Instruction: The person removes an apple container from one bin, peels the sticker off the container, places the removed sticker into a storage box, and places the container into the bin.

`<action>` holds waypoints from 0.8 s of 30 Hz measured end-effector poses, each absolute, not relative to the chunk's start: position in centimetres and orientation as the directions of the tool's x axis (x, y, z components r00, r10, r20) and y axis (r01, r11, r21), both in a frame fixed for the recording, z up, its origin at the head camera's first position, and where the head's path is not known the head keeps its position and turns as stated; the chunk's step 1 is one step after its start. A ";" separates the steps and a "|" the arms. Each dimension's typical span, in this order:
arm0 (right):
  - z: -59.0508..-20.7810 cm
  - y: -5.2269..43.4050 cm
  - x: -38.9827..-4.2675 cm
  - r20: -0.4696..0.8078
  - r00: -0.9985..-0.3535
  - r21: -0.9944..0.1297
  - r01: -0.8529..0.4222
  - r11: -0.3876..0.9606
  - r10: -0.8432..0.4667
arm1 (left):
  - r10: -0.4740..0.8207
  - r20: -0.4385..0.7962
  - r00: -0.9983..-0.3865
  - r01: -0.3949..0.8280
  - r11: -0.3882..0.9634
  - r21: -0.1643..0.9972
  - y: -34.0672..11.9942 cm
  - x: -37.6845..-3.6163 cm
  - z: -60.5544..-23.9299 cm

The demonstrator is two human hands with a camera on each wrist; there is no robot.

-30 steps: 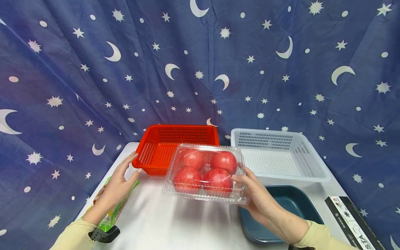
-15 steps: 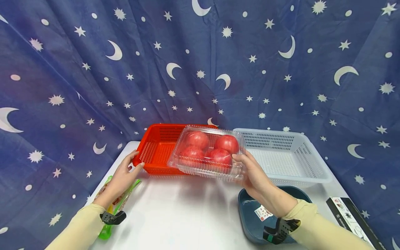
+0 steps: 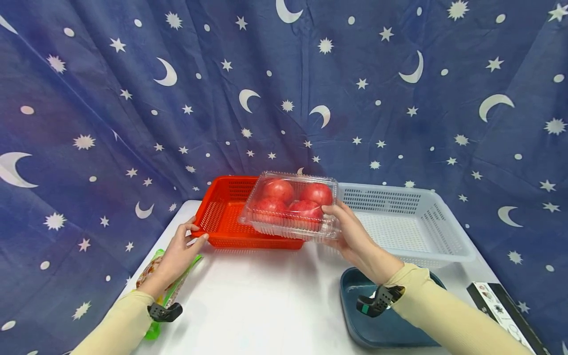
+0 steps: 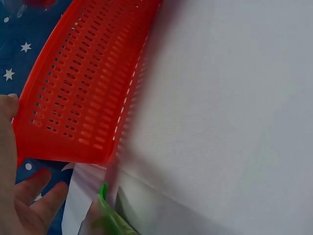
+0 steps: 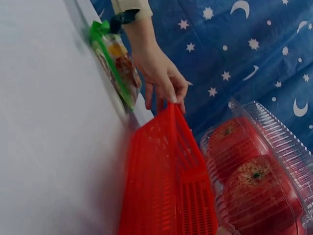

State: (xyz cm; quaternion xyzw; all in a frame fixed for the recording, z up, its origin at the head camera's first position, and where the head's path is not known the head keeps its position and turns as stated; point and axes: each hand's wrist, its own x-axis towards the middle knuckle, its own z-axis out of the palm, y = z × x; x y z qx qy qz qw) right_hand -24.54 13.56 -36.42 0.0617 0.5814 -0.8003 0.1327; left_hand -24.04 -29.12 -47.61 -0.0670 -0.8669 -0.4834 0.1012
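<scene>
A clear plastic box of red apples (image 3: 290,204) is held up over the right part of the red basket (image 3: 222,217). My right hand (image 3: 352,236) grips its right end, thumb on top and the other fingers mostly hidden beneath. At the basket's front left corner, my left hand (image 3: 179,254) pinches the rim between thumb and fingers. The right wrist view shows this left hand (image 5: 161,73) from the far side, touching the rim. In the left wrist view the thumb lies by the basket wall (image 4: 78,93), and two fingers stick out below the rim.
The white basket (image 3: 390,222) stands right of the red one. A dark blue tub (image 3: 372,325) is under my right forearm, and a black and white box (image 3: 497,305) lies at the right edge. A green-edged packet (image 3: 153,268) lies beneath my left arm. Behind hangs a star-patterned curtain (image 3: 284,74).
My right hand has carried the apple box up and away from me, from in front of the red basket to over it. My left hand has come onto the basket's corner and taken hold.
</scene>
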 end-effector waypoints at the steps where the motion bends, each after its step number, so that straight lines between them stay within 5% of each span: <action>1: -36.5 13.4 -24.9 -0.254 -0.956 -0.915 0.286 -0.283 -0.144 | 0.015 0.242 -0.970 0.214 0.520 0.827 -29.0 -24.0 -47.7; 24: -37.8 8.9 -31.0 -0.271 -0.951 -0.935 0.297 -0.196 -0.148 | -0.164 0.326 -0.931 0.244 0.385 0.890 -26.4 -24.5 -48.8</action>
